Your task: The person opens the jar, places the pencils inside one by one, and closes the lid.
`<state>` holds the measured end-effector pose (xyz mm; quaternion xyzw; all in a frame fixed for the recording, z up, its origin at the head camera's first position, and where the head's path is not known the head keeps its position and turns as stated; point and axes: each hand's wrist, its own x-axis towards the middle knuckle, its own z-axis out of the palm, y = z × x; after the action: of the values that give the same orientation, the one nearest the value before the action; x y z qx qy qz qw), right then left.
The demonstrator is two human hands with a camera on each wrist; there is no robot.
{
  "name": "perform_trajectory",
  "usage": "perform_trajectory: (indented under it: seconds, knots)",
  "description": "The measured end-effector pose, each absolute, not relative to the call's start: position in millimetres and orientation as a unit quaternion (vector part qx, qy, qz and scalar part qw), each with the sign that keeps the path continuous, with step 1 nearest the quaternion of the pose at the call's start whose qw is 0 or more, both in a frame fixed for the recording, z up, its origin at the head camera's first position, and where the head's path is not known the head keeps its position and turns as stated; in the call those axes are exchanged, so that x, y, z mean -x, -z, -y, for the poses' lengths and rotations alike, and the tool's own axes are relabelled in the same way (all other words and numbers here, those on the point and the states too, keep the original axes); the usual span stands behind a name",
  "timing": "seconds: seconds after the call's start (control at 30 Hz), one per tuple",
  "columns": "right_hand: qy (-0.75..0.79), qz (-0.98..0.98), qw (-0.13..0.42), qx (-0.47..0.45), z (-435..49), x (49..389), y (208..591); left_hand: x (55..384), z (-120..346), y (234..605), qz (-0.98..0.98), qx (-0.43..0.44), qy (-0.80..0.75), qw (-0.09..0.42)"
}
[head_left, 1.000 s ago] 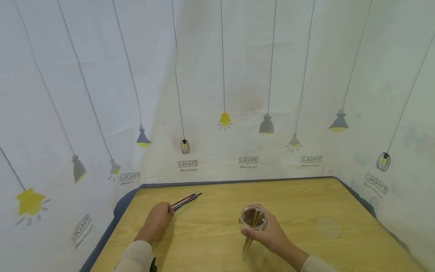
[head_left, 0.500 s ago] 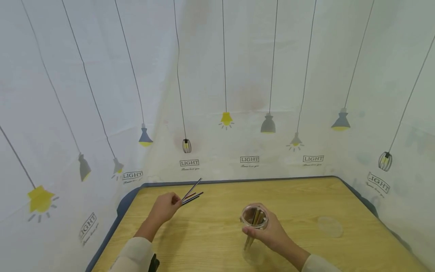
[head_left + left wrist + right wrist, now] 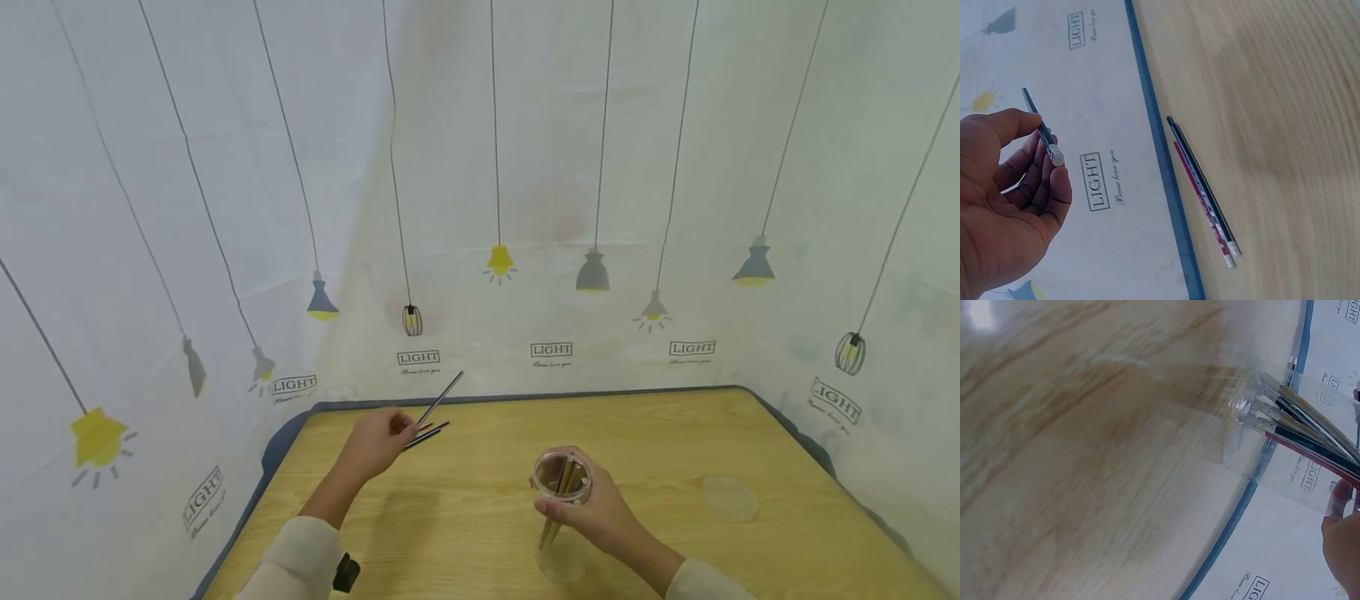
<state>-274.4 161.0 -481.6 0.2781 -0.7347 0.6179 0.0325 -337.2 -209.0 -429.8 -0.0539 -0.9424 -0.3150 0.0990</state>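
Observation:
My left hand pinches a dark pencil between thumb and fingers, above the far left of the table. In the left wrist view, the white eraser end of this pencil points back toward the palm side. Below it, several loose pencils lie close together, a red pencil beside a dark pencil. My right hand grips a clear jar round its upper part. Several pencils lean inside it, eraser ends down. Whether the jar's base touches the table cannot be told.
A round, clear, flat disc lies on the wooden table to the right of the jar. A blue edge runs along the table's back, against a white curtain printed with lamps.
My left hand has drawn one pencil up from the loose pencils and raised it slightly to the right. My right hand and the jar have stayed in place.

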Motion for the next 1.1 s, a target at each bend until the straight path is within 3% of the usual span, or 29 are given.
perform_trajectory:
  seconds: [0.5,0.77,1.1]
  knots:
    - [-0.624,0.729,0.037,-0.279,-160.6,274.2,483.3,316.5,177.6,395.4,0.926,0.086,0.351,0.111]
    - [-0.623,0.735,0.006,-0.267,-163.1,272.9,483.4,306.8,168.4,383.5,0.912,0.108,0.378,0.114]
    - [-0.622,0.736,0.019,-0.266,-161.3,272.4,482.2,299.7,156.0,370.1,0.886,0.125,0.433,0.107]
